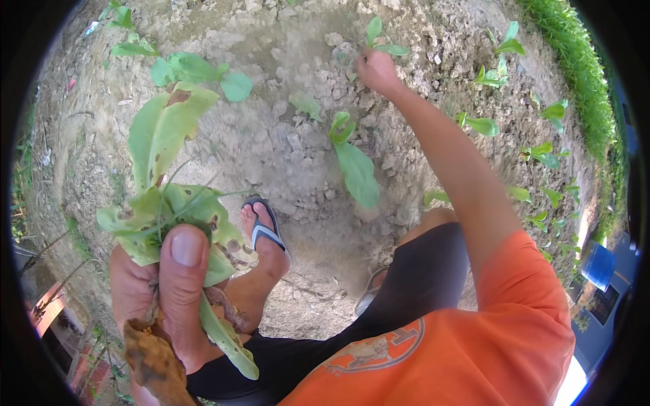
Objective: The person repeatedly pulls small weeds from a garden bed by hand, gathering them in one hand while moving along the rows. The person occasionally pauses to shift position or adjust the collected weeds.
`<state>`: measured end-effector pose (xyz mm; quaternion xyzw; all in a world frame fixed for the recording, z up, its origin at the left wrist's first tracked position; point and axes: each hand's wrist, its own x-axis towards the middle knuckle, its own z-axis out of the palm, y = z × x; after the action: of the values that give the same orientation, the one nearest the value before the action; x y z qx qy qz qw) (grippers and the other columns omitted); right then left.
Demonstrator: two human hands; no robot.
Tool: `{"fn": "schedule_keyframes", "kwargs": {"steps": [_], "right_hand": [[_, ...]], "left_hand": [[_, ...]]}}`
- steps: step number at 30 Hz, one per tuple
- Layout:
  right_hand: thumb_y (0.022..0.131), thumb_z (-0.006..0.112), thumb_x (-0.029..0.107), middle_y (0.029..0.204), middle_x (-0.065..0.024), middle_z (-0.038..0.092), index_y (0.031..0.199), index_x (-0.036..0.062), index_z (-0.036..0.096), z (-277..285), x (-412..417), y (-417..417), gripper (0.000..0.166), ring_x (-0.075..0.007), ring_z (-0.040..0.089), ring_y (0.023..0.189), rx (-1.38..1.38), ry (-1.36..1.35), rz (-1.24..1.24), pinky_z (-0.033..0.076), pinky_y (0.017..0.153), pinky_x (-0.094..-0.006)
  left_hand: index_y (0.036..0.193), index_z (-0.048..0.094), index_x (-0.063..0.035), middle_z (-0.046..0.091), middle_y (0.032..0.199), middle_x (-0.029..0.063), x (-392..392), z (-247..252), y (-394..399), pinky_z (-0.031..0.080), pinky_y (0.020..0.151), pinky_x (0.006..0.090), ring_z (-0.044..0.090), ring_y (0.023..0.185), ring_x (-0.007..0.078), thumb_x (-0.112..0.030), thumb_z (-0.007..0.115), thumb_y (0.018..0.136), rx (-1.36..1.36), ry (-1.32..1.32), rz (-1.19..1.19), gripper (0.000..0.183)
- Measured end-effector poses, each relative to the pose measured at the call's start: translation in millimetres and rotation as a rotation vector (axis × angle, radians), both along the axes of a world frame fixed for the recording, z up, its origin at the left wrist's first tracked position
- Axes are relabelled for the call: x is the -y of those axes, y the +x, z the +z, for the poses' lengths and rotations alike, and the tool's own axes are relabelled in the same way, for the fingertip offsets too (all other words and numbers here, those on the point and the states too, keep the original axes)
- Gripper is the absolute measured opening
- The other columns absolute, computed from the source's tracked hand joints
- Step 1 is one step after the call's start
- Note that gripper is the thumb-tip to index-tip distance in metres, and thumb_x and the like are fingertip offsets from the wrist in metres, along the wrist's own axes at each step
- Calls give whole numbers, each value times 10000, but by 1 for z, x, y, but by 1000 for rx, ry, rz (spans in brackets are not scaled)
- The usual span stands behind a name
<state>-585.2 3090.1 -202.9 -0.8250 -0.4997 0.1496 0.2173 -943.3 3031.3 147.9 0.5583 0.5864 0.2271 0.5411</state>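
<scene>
Close to the camera, my left hand (183,284) grips a bunch of picked leaves (162,137), pale green with brown spots and holes. Some grass blades are caught among them, and a withered brown leaf (152,355) hangs below the thumb. My right hand (378,73) reaches far forward, down at the base of a small leafy green seedling (376,38). Its fingertips are hidden, so what they pinch cannot be made out. Between my hands a larger seedling (355,162) lies low over the dry, cloddy soil (284,147).
A broad-leaved plant (198,68) grows ahead on the left. More seedlings (482,126) stand in rows to the right, bordered by a dense green grass strip (574,66). My foot in a flip-flop (264,228) rests near the larger seedling. Dry twigs (48,248) poke in at left.
</scene>
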Motion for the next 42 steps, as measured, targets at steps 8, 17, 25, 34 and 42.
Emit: {"fn": "schedule_keyframes", "kwargs": {"steps": [8,17,25,34,42], "right_hand": [[852,561,151,1038,-210,699,1060,18,671,7,-48,-19,270,-380,678,1002,163,-339,-98,549,863,-426],[900,528,195,1155,-198,665,1180,9,613,14,-60,-21,347,-351,649,1086,149,-393,-155,536,895,-437],[890,494,179,1148,-229,654,1140,-1,618,18,-49,-11,332,-391,642,1074,194,-405,-25,518,907,-479],[850,644,143,857,-161,704,891,-7,691,22,-24,-42,163,-252,680,806,-271,-302,356,533,705,-357],[719,810,171,734,-90,680,802,-18,717,1,15,-68,227,-140,613,683,-563,-419,731,498,617,-319]], "left_hand": [[1175,565,-68,603,892,-12,4,5,-10,455,578,206,550,718,63,-325,631,961,-50,9,121,340],[1141,579,-61,613,863,-8,9,8,-18,452,577,200,561,699,64,-326,622,965,-72,80,92,320],[1154,589,-65,625,855,-10,1,7,-20,437,548,184,567,695,56,-345,636,955,-11,21,28,347],[1082,642,-36,649,851,-3,5,6,-20,439,596,203,559,704,57,-330,654,947,-224,145,199,324],[1047,643,-57,623,807,-20,4,1,-9,420,583,194,536,667,40,-317,649,952,-133,170,199,277]]}}
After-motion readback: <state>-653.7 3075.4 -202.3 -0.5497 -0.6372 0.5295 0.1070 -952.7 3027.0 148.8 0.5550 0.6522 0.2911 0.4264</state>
